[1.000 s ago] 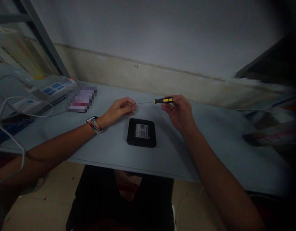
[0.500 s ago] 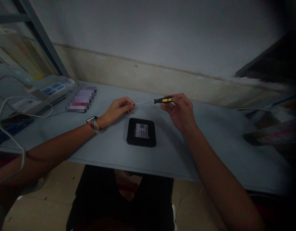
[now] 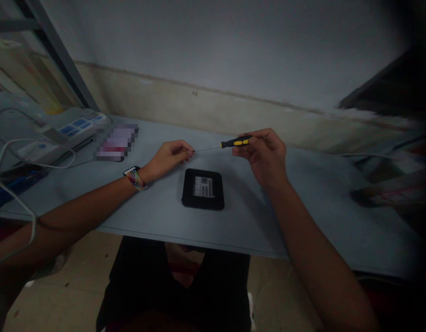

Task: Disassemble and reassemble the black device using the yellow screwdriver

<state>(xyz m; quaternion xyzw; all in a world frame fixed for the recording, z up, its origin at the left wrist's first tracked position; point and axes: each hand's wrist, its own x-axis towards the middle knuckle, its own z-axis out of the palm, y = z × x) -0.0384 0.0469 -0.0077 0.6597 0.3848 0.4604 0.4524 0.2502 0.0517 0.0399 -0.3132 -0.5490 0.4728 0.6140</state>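
Observation:
A screwdriver [image 3: 235, 142] with a black and yellow handle is held level above the desk, its thin shaft pointing left. My right hand [image 3: 266, 154] has its fingers closed around the rear of the handle. At the other end, my left hand [image 3: 174, 154] pinches the shaft's dark tip between thumb and fingers; whether a small part is also there is too small to tell. Below the shaft, between both hands, a flat black square box [image 3: 203, 189] with rounded corners lies on the desk, its white printed label facing up.
A phone [image 3: 118, 142], blurred out, lies on the blue-grey desk [image 3: 233, 235] at left. Beside it are a white power strip [image 3: 78, 127] and a white cable [image 3: 12, 193] looping over my left forearm. Dim objects [image 3: 382, 191] stand at right. A wall [image 3: 213, 106] rises behind.
My right hand has shifted slightly to the right and turned around the handle. The screwdriver, my left hand and the black box stay almost where they were.

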